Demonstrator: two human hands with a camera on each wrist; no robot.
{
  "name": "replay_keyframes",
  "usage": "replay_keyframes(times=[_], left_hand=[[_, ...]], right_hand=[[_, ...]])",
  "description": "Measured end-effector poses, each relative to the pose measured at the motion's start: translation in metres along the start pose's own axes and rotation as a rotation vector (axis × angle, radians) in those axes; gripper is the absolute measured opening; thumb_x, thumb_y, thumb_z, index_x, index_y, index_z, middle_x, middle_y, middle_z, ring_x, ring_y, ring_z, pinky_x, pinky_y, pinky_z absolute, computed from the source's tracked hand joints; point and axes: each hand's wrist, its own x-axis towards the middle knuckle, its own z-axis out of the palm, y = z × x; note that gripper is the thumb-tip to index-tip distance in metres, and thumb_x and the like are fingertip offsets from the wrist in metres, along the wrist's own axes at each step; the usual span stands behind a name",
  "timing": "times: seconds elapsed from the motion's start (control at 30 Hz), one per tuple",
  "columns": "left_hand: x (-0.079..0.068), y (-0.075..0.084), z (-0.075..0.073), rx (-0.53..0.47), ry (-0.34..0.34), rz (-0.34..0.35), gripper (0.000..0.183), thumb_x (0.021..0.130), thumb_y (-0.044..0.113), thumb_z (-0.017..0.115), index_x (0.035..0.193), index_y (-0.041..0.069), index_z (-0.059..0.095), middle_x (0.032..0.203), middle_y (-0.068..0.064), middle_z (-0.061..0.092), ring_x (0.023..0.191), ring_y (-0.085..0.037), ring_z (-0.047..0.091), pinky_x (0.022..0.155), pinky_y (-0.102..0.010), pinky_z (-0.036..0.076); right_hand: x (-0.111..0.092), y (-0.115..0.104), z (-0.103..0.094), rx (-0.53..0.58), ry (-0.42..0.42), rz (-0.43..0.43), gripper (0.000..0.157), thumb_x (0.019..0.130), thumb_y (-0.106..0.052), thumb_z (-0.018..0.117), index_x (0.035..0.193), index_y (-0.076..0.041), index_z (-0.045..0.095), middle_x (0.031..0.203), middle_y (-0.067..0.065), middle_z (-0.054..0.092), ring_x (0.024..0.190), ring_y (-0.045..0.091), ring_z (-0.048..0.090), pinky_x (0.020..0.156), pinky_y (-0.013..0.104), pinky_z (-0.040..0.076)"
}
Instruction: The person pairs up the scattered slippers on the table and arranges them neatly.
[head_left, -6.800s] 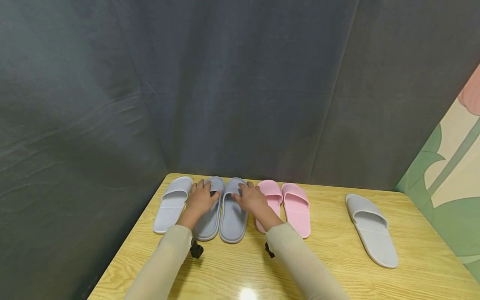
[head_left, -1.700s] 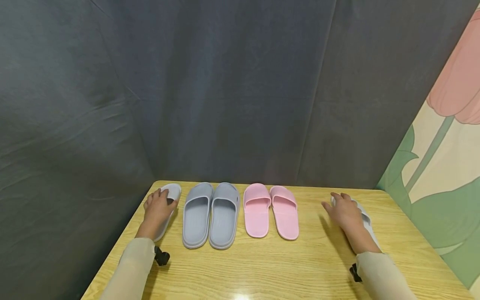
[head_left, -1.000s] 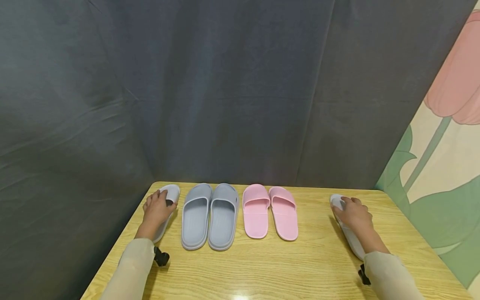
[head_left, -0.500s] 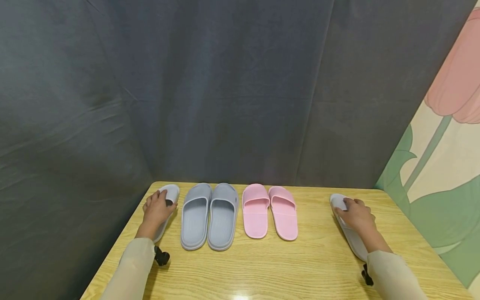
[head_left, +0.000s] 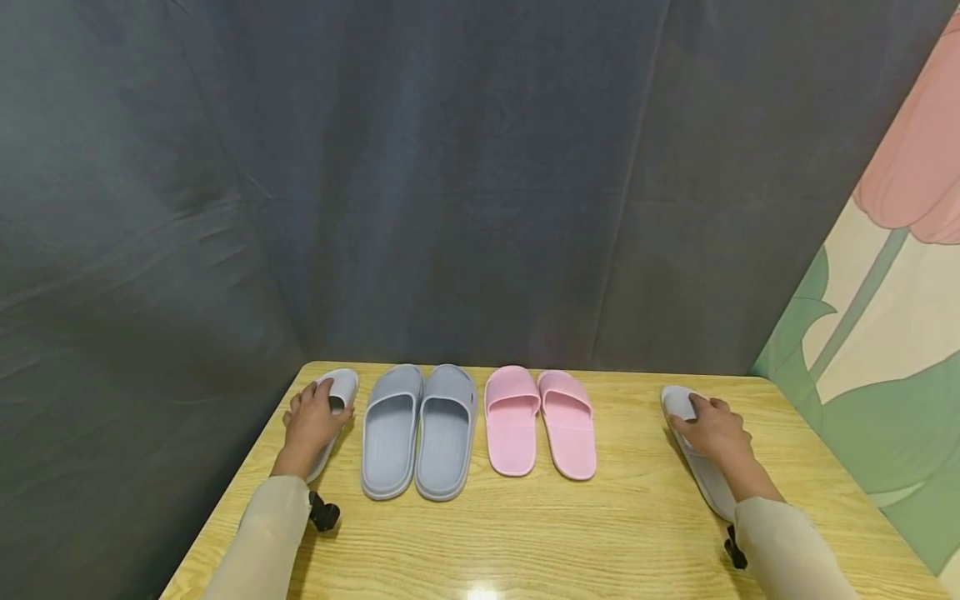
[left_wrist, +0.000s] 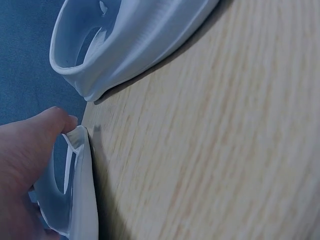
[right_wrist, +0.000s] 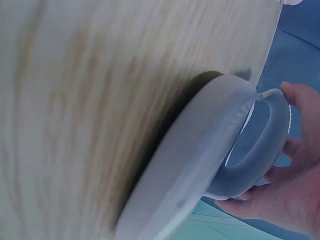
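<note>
At the table's left end my left hand (head_left: 311,421) grips a pale grey slipper (head_left: 345,382) across its strap. The left wrist view shows the thumb at one side of this slipper (left_wrist: 86,195) and fingers at the other. Far to the right, my right hand (head_left: 716,433) holds another pale grey slipper (head_left: 712,487) by the strap, thumb on its left side. That slipper (right_wrist: 185,160) fills the middle of the right wrist view, with the fingers wrapped over its strap. Both hands hide part of their slippers in the head view.
Between the hands, a blue-grey slipper pair (head_left: 392,450) and a pink slipper pair (head_left: 512,442) stand side by side, toes toward the back edge. A dark curtain (head_left: 465,192) hangs behind the wooden table (head_left: 525,542). A painted wall (head_left: 885,350) borders the right.
My hands have left the blue-grey pair and spread apart, each to a pale grey slipper. The right hand shifted rightward over its slipper and took hold. The last half second shows almost no motion.
</note>
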Motion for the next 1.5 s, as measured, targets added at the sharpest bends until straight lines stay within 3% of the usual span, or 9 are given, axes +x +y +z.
replay_keyframes(times=[0.37,0.83,1.17,1.5], left_hand=[[0.0026,0.0004,0.001,-0.011,0.0,-0.021,0.079,0.092,0.035,0.066,0.155,0.007,0.028,0.158,-0.032,0.021,0.139,-0.056,0.023,0.1,-0.073,0.028],[0.0035,-0.0021,0.004,-0.011,-0.014,-0.048,0.08,0.094,0.041,0.064,0.157,0.01,0.027,0.159,-0.03,0.019,0.133,-0.059,0.026,0.101,-0.072,0.025],[0.009,-0.0014,0.0077,0.001,-0.001,-0.06,0.078,0.094,0.035,0.064,0.157,0.009,0.027,0.158,-0.03,0.02,0.133,-0.057,0.027,0.099,-0.071,0.029],[0.0085,0.0051,0.0012,-0.003,-0.009,-0.067,0.077,0.094,0.033,0.065,0.157,0.007,0.029,0.157,-0.032,0.021,0.133,-0.058,0.027,0.099,-0.072,0.029]], right_hand=[[0.0032,0.0031,0.0021,0.027,-0.047,0.039,0.09,0.097,-0.052,0.056,0.158,0.001,0.015,0.152,0.041,0.01,0.128,0.072,0.021,0.092,0.084,0.028],[0.0041,0.0039,0.002,0.016,-0.081,0.027,0.095,0.096,-0.056,0.057,0.159,0.0,0.013,0.152,0.041,0.007,0.124,0.073,0.022,0.09,0.084,0.029],[0.006,0.0046,0.0024,0.02,-0.062,0.035,0.087,0.098,-0.05,0.053,0.16,-0.002,0.014,0.153,0.04,0.008,0.125,0.071,0.021,0.091,0.082,0.028],[0.0045,0.0041,0.0007,0.028,-0.038,0.018,0.085,0.098,-0.05,0.05,0.159,-0.001,0.017,0.152,0.041,0.012,0.124,0.073,0.023,0.091,0.082,0.026]])
